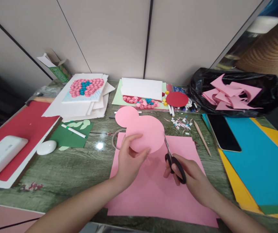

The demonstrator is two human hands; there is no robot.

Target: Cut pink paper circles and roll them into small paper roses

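Between its thumb and fingers my left hand (130, 161) pinches a round pink paper disc (148, 132), held above the table. My right hand (192, 178) grips black-handled scissors (175, 165), fingers through the loops. The blades meet the disc's right edge; whether they are parted I cannot tell. Another pink paper disc (126, 116) shows just behind and left of the held one. Beneath both hands lie pink paper sheets (163, 194). A metal ring (114, 139) is partly covered by the paper.
Pink scraps (231, 94) rest on a black plastic bag (197, 84) at right. A phone (223, 132) lies on blue sheets (262, 155). Behind are a wooden stick (202, 137), small paper bits (180, 124), and rolled pink flowers (74, 87). Left stands a white device (5, 155).
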